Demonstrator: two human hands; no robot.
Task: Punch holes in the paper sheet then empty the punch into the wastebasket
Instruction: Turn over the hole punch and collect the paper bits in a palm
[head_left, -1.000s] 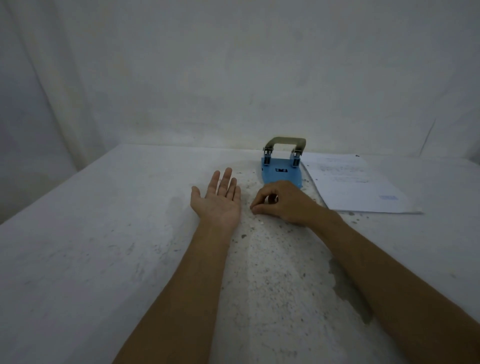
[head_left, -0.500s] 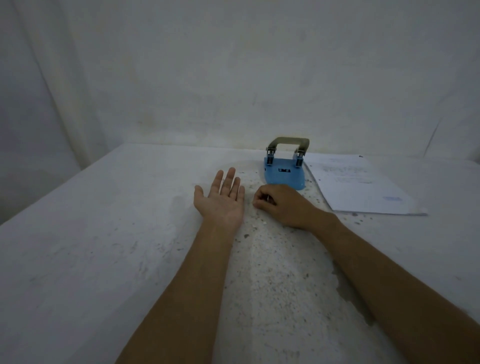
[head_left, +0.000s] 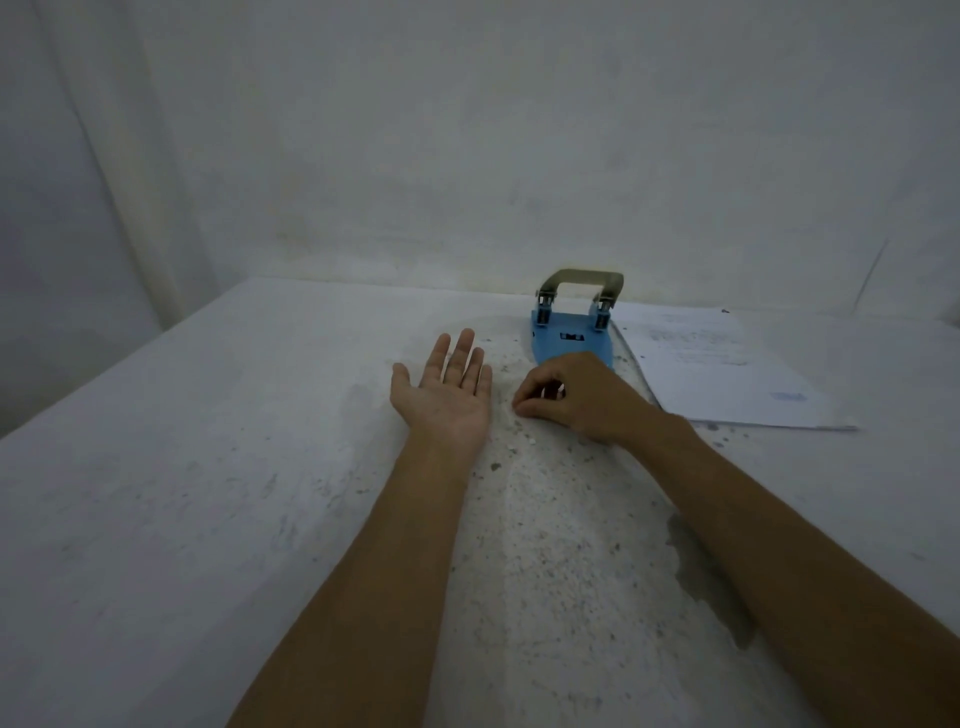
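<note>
Since the earlier frames, little is changed: right hand (head_left: 576, 397) re-pinched, fingertips together at small chads (head_left: 522, 441) on the table (head_left: 208, 493). Left hand (head_left: 447, 395) is laid open, palm up, empty. Blue hole punch (head_left: 571, 332), metal lever raised, and flat paper sheet (head_left: 727, 374) are set behind. Wastebasket unseen; emptying is judged unfinished.

Nothing here can be read. Your punch (head_left: 570, 338) carries a small dark label on its blue base, but its letters are too blurred to make out. Your paper sheet (head_left: 719, 369), lying by the desk's far right edge, shows faint lines of printed text near its far end and a small blue mark near its front right corner, all illegible.
</note>
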